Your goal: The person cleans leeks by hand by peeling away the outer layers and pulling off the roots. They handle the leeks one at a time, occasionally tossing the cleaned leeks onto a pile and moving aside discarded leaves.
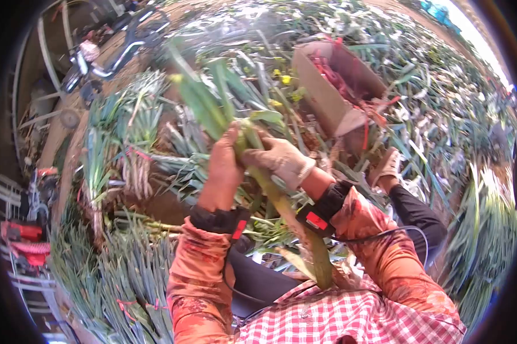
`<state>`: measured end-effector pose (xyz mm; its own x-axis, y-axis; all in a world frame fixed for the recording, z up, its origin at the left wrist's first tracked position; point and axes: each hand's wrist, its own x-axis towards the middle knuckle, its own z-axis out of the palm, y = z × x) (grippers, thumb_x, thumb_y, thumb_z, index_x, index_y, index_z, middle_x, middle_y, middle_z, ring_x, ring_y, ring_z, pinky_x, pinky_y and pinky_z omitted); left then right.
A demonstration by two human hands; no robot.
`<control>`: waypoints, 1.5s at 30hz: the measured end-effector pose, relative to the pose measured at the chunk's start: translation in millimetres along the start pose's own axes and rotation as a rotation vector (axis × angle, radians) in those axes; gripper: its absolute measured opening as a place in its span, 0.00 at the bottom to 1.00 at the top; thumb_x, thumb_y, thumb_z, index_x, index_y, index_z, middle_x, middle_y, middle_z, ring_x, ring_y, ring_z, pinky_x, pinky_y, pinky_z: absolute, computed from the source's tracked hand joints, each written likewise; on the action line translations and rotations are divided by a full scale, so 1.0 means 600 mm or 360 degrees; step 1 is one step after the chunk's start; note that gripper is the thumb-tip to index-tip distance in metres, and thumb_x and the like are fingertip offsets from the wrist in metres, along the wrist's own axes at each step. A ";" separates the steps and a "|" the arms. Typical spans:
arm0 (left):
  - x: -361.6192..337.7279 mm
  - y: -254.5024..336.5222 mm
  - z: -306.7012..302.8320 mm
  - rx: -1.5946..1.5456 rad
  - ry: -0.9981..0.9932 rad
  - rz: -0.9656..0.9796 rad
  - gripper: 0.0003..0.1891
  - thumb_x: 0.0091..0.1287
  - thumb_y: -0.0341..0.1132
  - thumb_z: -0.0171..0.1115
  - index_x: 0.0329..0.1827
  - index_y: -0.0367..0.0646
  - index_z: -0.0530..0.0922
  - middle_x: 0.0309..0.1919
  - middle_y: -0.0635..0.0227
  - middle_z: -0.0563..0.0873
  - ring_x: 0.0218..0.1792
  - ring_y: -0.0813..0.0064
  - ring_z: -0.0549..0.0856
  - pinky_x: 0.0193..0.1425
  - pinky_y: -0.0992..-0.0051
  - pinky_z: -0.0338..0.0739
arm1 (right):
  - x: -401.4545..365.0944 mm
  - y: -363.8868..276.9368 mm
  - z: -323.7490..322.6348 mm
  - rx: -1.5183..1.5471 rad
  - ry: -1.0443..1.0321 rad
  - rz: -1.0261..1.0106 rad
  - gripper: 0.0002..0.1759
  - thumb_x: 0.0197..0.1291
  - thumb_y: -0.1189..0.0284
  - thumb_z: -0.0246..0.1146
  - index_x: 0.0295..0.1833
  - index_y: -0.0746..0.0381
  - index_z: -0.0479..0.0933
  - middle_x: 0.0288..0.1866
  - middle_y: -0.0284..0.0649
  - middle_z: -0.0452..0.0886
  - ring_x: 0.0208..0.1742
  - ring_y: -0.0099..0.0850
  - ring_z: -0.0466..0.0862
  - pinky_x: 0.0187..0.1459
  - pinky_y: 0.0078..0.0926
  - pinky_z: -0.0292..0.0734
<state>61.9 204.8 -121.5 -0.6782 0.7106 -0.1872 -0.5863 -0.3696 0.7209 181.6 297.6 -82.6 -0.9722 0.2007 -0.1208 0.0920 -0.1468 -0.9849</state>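
Observation:
My left hand (225, 166), bare, is closed around the leafy upper part of a long green onion stalk (281, 203). My right hand (280, 160), in a pale glove, grips the same stalk just beside it. Broad green leaves (201, 103) rise from my hands toward the upper left. The stalk's lower part slants down between my forearms to the checked cloth (327, 315) at my lap, with brownish peeling layers along it.
An open cardboard box (321, 94) with red ties (341, 80) stands beyond my right hand. Onion bundles lie at the left (135, 137), lower left (138, 281) and right (482, 229). Loose leaves cover the ground behind. Metal frames and a red object (26, 241) are far left.

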 end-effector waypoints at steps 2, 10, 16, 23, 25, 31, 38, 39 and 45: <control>-0.014 0.005 0.012 -0.0055 0.0004 -0.0094 0.16 0.69 0.42 0.45 0.46 0.35 0.70 0.36 0.54 0.81 0.36 0.62 0.81 0.46 0.65 0.77 | 0.012 0.027 0.008 0.0142 0.0045 0.0100 0.22 0.53 0.63 0.64 0.52 0.63 0.73 0.36 0.31 0.77 0.35 0.19 0.73 0.37 0.20 0.71; -0.033 0.004 0.022 -0.0232 0.0180 -0.0058 0.08 0.66 0.33 0.54 0.42 0.37 0.73 0.32 0.64 0.79 0.31 0.70 0.80 0.38 0.69 0.78 | -0.004 0.034 0.043 0.0284 0.0256 0.0128 0.11 0.57 0.67 0.60 0.43 0.62 0.76 0.30 0.29 0.77 0.27 0.16 0.72 0.28 0.16 0.68; -0.026 0.034 -0.013 -0.0010 0.0527 0.0064 0.06 0.63 0.33 0.57 0.38 0.40 0.73 0.25 0.66 0.76 0.24 0.75 0.77 0.26 0.74 0.74 | -0.090 0.002 0.027 0.0133 0.0460 0.0099 0.05 0.53 0.74 0.64 0.34 0.64 0.76 0.24 0.27 0.74 0.24 0.15 0.70 0.25 0.15 0.66; -0.038 0.088 -0.041 -0.0082 0.0600 0.0368 0.07 0.61 0.33 0.60 0.38 0.42 0.73 0.22 0.68 0.75 0.19 0.77 0.74 0.20 0.75 0.70 | -0.228 0.086 -0.206 -0.0931 0.0933 0.0500 0.21 0.51 0.60 0.66 0.42 0.66 0.76 0.34 0.44 0.80 0.31 0.31 0.79 0.34 0.26 0.74; -0.036 0.086 -0.030 0.0014 0.0602 0.0396 0.07 0.61 0.33 0.61 0.38 0.42 0.73 0.22 0.69 0.75 0.18 0.78 0.73 0.20 0.75 0.69 | -0.243 0.071 -0.204 -0.1895 0.0692 0.0709 0.28 0.49 0.55 0.66 0.46 0.68 0.74 0.36 0.53 0.80 0.36 0.42 0.81 0.41 0.34 0.74; -0.035 0.070 0.018 0.0077 0.0537 0.0388 0.05 0.61 0.31 0.60 0.36 0.41 0.74 0.22 0.70 0.74 0.18 0.78 0.73 0.20 0.76 0.68 | -0.134 0.074 -0.072 -0.0807 0.0283 0.0098 0.29 0.54 0.67 0.66 0.58 0.69 0.67 0.52 0.45 0.76 0.49 0.28 0.77 0.52 0.21 0.72; -0.025 0.070 0.015 0.0039 0.0636 0.0532 0.04 0.61 0.29 0.59 0.35 0.39 0.74 0.20 0.70 0.73 0.17 0.79 0.73 0.18 0.77 0.68 | -0.060 0.083 0.047 -0.1138 0.0452 -0.0488 0.19 0.44 0.69 0.70 0.44 0.62 0.75 0.33 0.42 0.79 0.35 0.33 0.80 0.37 0.27 0.73; -0.021 0.072 0.012 0.0047 0.0710 0.0600 0.04 0.61 0.29 0.59 0.35 0.40 0.73 0.20 0.70 0.73 0.17 0.79 0.72 0.17 0.77 0.67 | -0.056 0.093 0.048 -0.1354 0.0521 -0.0953 0.14 0.44 0.72 0.69 0.38 0.61 0.76 0.28 0.40 0.78 0.30 0.34 0.79 0.32 0.29 0.73; -0.013 0.116 -0.021 -0.0006 0.0954 0.0773 0.06 0.61 0.31 0.59 0.33 0.40 0.70 0.20 0.71 0.72 0.16 0.80 0.71 0.16 0.77 0.68 | -0.142 0.091 0.035 -0.0924 -0.0085 -0.0783 0.07 0.46 0.77 0.64 0.31 0.61 0.74 0.21 0.38 0.71 0.20 0.33 0.72 0.25 0.29 0.69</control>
<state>20.9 166.0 -78.4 -0.9833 0.0229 -0.1804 -0.1621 -0.5602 0.8124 265.0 252.0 -123.3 -0.9383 0.0620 0.3403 -0.2701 0.4832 -0.8328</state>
